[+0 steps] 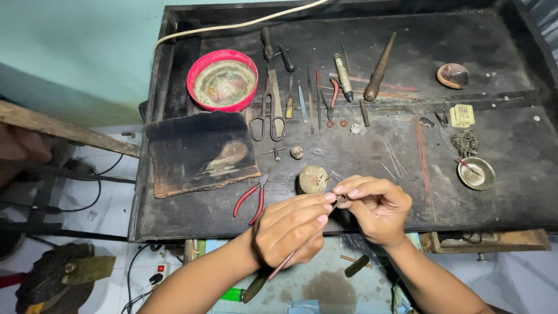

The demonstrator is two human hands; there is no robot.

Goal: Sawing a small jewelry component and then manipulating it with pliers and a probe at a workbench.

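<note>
- Closest in, the left hand (290,229) is curled tight around a thin reddish tool (289,260), pinched like a pen, with its tip aimed at the other hand.
- The right hand (375,206) has fingers bunched together, pinching a tiny dark metal piece (343,200) right where the tool tip meets it. Too small to say what it is exactly.
- Both hands hover over the near edge of the dark workbench (494,203).
- Just past them sits a round stone-like lump (313,178), and to the left some red-handled pliers (251,197) lying flat.
- Further left there's a charred-looking board (200,151).
- Over on the right, a small metal dish (476,173).
- Mid-bench: scissors (268,113), plus a row of files and picks beside them.
- At the back, a red bowl (222,80) and a wooden-handled tool (381,67).
</note>
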